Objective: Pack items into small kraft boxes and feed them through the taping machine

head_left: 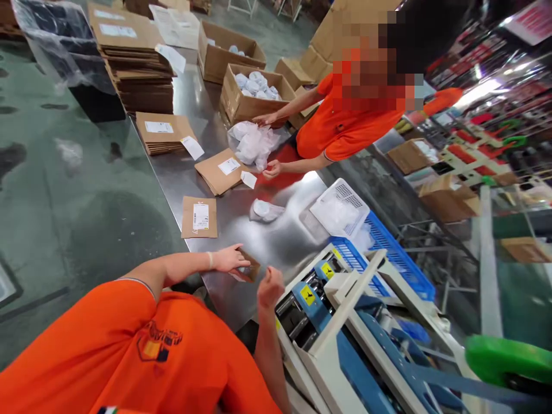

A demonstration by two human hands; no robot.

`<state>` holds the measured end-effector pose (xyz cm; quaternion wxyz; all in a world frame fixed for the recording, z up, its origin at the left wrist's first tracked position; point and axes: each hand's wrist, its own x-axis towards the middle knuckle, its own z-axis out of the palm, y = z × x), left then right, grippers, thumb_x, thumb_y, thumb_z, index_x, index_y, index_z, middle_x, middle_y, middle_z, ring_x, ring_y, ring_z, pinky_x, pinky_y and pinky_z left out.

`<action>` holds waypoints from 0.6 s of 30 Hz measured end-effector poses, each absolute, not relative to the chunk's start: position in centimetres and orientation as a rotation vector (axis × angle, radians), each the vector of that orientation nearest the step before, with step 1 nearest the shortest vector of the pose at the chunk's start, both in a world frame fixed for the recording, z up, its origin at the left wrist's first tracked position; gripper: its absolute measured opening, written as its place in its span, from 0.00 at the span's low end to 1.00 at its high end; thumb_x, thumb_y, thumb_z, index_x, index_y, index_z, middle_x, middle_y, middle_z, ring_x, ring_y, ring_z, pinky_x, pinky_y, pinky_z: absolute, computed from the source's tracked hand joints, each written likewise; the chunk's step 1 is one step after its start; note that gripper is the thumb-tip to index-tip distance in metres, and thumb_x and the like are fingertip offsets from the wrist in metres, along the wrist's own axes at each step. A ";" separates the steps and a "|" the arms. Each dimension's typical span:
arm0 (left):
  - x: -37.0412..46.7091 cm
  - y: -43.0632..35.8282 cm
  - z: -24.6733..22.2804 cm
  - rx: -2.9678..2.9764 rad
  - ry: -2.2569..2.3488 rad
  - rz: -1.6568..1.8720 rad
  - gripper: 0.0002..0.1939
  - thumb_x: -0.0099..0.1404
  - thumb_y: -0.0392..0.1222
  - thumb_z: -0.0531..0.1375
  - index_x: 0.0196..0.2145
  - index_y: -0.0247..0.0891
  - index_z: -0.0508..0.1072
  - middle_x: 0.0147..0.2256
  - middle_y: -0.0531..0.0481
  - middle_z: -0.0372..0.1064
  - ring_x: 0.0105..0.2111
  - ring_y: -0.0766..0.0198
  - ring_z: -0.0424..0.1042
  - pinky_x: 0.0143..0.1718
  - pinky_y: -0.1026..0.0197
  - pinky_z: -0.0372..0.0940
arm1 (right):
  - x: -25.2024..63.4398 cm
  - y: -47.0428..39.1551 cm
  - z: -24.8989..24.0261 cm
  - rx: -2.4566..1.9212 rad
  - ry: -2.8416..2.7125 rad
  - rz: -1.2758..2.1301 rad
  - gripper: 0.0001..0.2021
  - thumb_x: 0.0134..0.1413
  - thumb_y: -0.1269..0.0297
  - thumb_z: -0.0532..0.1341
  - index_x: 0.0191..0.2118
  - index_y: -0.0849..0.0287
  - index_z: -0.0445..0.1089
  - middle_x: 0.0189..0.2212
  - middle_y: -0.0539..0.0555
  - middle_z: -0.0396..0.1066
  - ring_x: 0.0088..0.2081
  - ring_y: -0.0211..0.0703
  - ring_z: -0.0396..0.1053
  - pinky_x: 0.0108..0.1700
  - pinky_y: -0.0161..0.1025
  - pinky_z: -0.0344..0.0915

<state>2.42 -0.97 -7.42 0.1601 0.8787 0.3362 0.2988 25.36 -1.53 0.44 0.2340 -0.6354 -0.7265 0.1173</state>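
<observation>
My left hand, with a light band at its wrist, grips a small brown cardboard mailer over the near part of the metal table. Something pale shows at the mailer's edge below my fingers, too small to make out. To its right, my right hand is raised with fingers curled in and apart from the mailer; whatever they may hold is hidden. A flat labelled cardboard mailer lies just beyond my left hand. Farther along the table is a clear plastic bag with a whitish item inside.
Across the table, a co-worker in orange handles plastic bags. Mailer stacks line the left edge. Open cartons hold wrapped white items. A white basket, blue crate and machine are at right.
</observation>
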 end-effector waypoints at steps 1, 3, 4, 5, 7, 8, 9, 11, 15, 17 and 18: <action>2.6 -1.0 -7.5 2.514 0.970 0.860 0.19 0.73 0.55 0.70 0.54 0.41 0.81 0.44 0.43 0.84 0.46 0.52 0.81 0.73 0.41 0.54 | 26.0 -1.8 0.4 -1.810 -1.869 0.379 0.11 0.61 0.55 0.64 0.39 0.57 0.78 0.35 0.61 0.82 0.39 0.55 0.80 0.45 0.49 0.79; 3.1 -1.2 -7.6 2.503 0.992 0.864 0.19 0.72 0.55 0.70 0.52 0.40 0.83 0.45 0.41 0.84 0.46 0.50 0.80 0.72 0.40 0.54 | 25.8 -1.7 -0.2 -1.892 -1.775 0.621 0.10 0.55 0.55 0.67 0.34 0.56 0.76 0.29 0.57 0.80 0.34 0.54 0.79 0.41 0.47 0.78; 3.3 -1.2 -7.6 2.492 1.001 0.851 0.20 0.71 0.55 0.71 0.52 0.39 0.83 0.45 0.40 0.84 0.47 0.49 0.80 0.73 0.39 0.53 | 25.1 -1.5 -0.7 -1.911 -1.803 0.748 0.09 0.53 0.56 0.68 0.32 0.56 0.75 0.27 0.56 0.79 0.32 0.53 0.79 0.40 0.47 0.78; 3.5 -1.2 -7.5 2.478 1.002 0.830 0.21 0.70 0.56 0.71 0.51 0.38 0.83 0.46 0.38 0.84 0.48 0.47 0.79 0.73 0.38 0.53 | 24.4 -1.3 -1.2 -1.919 -1.858 0.830 0.08 0.52 0.57 0.68 0.30 0.56 0.75 0.27 0.56 0.79 0.33 0.54 0.79 0.41 0.47 0.78; 3.3 -1.0 -7.2 2.433 0.965 0.794 0.23 0.69 0.57 0.71 0.53 0.37 0.83 0.48 0.36 0.84 0.50 0.45 0.79 0.74 0.37 0.52 | 23.3 -1.0 -2.1 -1.897 -2.010 0.852 0.08 0.55 0.59 0.65 0.30 0.56 0.77 0.30 0.58 0.81 0.36 0.55 0.80 0.45 0.50 0.78; 2.9 -1.0 -7.1 2.393 0.921 0.795 0.23 0.70 0.56 0.71 0.54 0.38 0.82 0.49 0.36 0.83 0.52 0.44 0.78 0.75 0.36 0.51 | 23.3 -1.1 -2.4 -1.851 -2.099 0.832 0.09 0.58 0.60 0.64 0.31 0.56 0.78 0.32 0.59 0.82 0.38 0.56 0.81 0.49 0.52 0.78; 2.2 -0.9 -7.1 2.332 0.870 0.821 0.22 0.71 0.56 0.70 0.55 0.39 0.82 0.51 0.36 0.83 0.55 0.44 0.77 0.75 0.37 0.52 | 23.6 -1.4 -2.6 -1.778 -2.184 0.804 0.10 0.60 0.61 0.63 0.33 0.56 0.80 0.36 0.60 0.83 0.42 0.56 0.81 0.52 0.53 0.78; 0.1 -1.0 -7.5 2.126 0.825 0.953 0.21 0.75 0.54 0.65 0.58 0.40 0.81 0.57 0.36 0.80 0.63 0.44 0.73 0.76 0.39 0.53 | 24.9 -2.4 -3.2 -1.592 -2.322 0.740 0.10 0.63 0.62 0.63 0.40 0.57 0.83 0.47 0.63 0.84 0.51 0.57 0.81 0.58 0.54 0.77; -3.9 -1.5 -9.5 1.568 0.915 1.088 0.35 0.70 0.58 0.67 0.69 0.40 0.73 0.69 0.35 0.69 0.73 0.42 0.64 0.75 0.41 0.59 | 27.2 -4.6 -4.3 -1.458 -2.452 0.548 0.10 0.67 0.67 0.64 0.44 0.56 0.84 0.55 0.62 0.81 0.57 0.54 0.78 0.61 0.51 0.77; -3.9 -1.5 -10.4 1.373 0.883 0.982 0.42 0.62 0.58 0.73 0.70 0.41 0.72 0.67 0.37 0.72 0.69 0.42 0.69 0.70 0.43 0.65 | 27.1 -4.8 -4.4 -1.490 -2.510 0.484 0.12 0.69 0.71 0.62 0.40 0.55 0.84 0.52 0.61 0.81 0.54 0.52 0.77 0.58 0.49 0.76; -3.4 -1.3 -10.7 1.311 0.877 0.937 0.42 0.59 0.57 0.74 0.68 0.40 0.74 0.62 0.39 0.76 0.65 0.44 0.73 0.67 0.45 0.69 | 26.8 -4.6 -4.2 -1.502 -2.546 0.473 0.12 0.69 0.73 0.62 0.38 0.55 0.84 0.51 0.60 0.82 0.51 0.51 0.77 0.57 0.47 0.76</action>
